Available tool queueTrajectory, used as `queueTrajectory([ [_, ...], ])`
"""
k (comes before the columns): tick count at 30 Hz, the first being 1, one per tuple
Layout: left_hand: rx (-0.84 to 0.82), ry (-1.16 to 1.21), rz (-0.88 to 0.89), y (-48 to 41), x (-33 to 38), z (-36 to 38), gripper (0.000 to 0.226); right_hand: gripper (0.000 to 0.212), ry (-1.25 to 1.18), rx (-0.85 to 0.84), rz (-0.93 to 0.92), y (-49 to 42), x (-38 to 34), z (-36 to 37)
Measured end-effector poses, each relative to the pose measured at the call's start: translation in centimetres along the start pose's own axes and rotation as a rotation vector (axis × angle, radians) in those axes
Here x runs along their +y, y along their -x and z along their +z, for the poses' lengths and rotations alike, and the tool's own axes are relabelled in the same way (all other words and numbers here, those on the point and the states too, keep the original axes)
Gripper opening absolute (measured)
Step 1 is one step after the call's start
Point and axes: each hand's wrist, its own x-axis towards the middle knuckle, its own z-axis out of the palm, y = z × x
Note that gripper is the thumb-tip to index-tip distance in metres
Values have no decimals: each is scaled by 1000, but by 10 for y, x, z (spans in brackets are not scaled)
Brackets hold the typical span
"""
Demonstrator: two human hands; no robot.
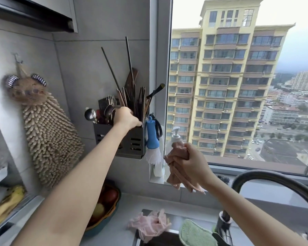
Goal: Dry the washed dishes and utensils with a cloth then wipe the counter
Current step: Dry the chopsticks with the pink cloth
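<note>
1. Head view: the left hand [126, 118] reaches into a dark utensil holder [133, 141] on the wall, among chopsticks [132, 96] and forks [111, 100]. Its fingers curl out of sight, so I cannot tell what they hold.
2. The right hand [191, 161] grips a bunched pink cloth [174, 174], raised above the counter [149, 201], near the holder.

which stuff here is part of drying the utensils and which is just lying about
In the job: pink cloth in the right hand; left hand at the utensils in the wall holder.
Lying about: blue brush, hanging towel, pink gloves, green pad, fruit bowl, tap.
</note>
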Motion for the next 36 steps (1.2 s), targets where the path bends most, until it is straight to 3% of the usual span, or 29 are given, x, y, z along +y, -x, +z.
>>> queueTrajectory([
  [3,20,115,32,17,-2,-7,66,21,-94,-11,35,26,2,-19],
  [7,17,250,149,72,-4,-2,33,28,-261,-48,160,86,12,-52],
  [10,-199,327,209,134,2,29,13,38,-283,-30,219,145,26,-84],
  [15,-604,295,344,248,25,110,10,54,-186,54,390,255,61,-147],
  [23,-1053,172,426,409,86,246,9,48,-94,447,650,374,126,-262],
  [30,-1120,23,631,544,150,337,24,42,-11,795,661,432,174,-377],
  [36,-1117,-224,591,615,189,409,23,46,44,757,691,455,235,-438],
])
